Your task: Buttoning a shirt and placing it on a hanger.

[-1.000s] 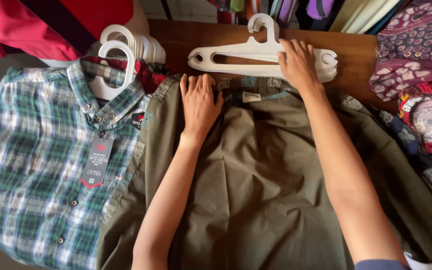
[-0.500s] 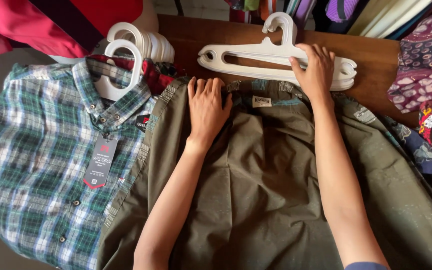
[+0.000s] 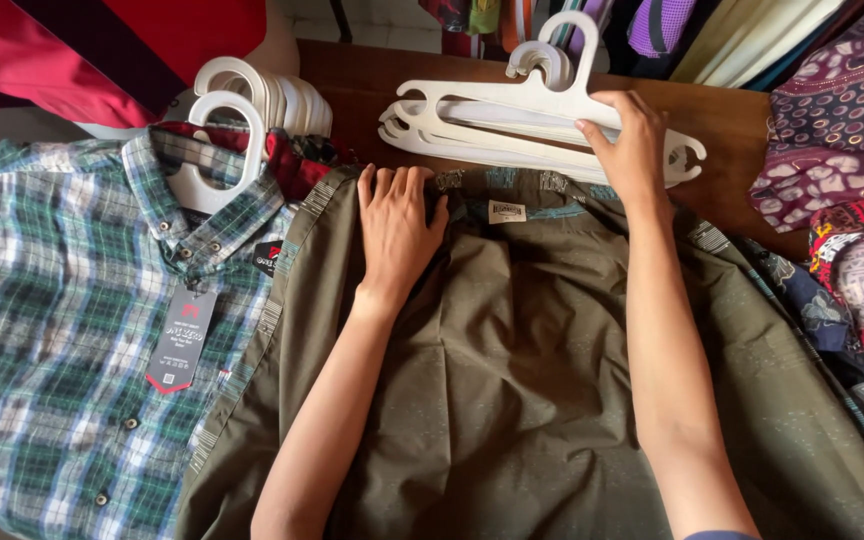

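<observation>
olive shirt [image 3: 552,400] under flat left hand [image 3: 397,225]; right hand [image 3: 632,150] grips white hanger [image 3: 512,115].

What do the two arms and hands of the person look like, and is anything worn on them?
Both forearms are bare. The left hand and right hand show no gloves, rings or watch. Only a small edge of blue sleeve appears on the right arm at the bottom of the picture.

Olive shirt [image 3: 552,400] spread flat, white hangers [image 3: 492,125] stacked
</observation>
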